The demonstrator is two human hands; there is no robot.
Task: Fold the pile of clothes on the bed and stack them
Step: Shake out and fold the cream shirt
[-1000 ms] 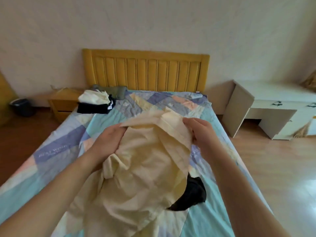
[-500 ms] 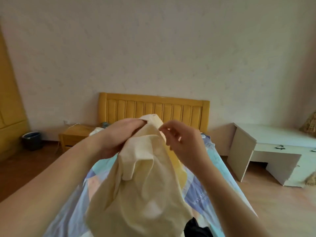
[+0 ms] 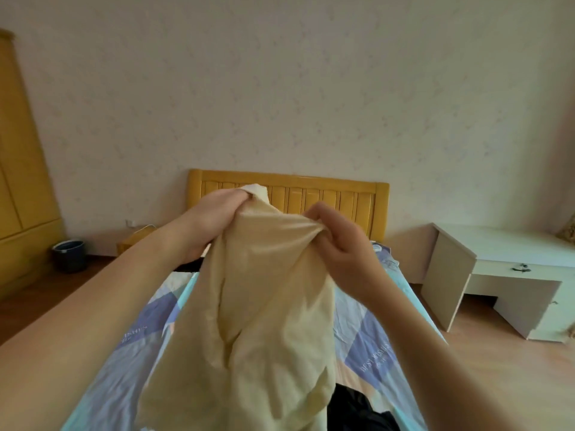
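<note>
Nearest the camera, two bare forearms reach forward from the lower corners, and between them a pale yellow garment [image 3: 264, 321] hangs in loose folds, lifted clear of the bed [image 3: 130, 362] except where its lower part runs out of view at the bottom edge. Just right of that hanging cloth, low in the picture, a black piece of clothing [image 3: 354, 409] lies crumpled on the bedcover. The bedcover is a patchwork of light blue, purple and pale panels, some with printed lettering. Higher up, the left hand [image 3: 214, 219] grips one upper corner of the yellow garment, a bit of cloth sticking up past its fingers, and the right hand [image 3: 339, 244] pinches the upper edge a little lower and to the right, fingers curled round a bunched fold; the cloth is pulled fairly taut between the two hands. Behind the hands stands a yellow wooden headboard [image 3: 342, 197] with upright slats. To its left a small wooden nightstand [image 3: 137, 234] shows partly behind the left forearm, and further left a dark bucket [image 3: 69, 255] sits on the wooden floor beside a yellow wardrobe [image 3: 18, 169]. To the right of the bed a white bench [image 3: 504, 253] stands against the pale patterned wall [image 3: 280, 88].
</note>
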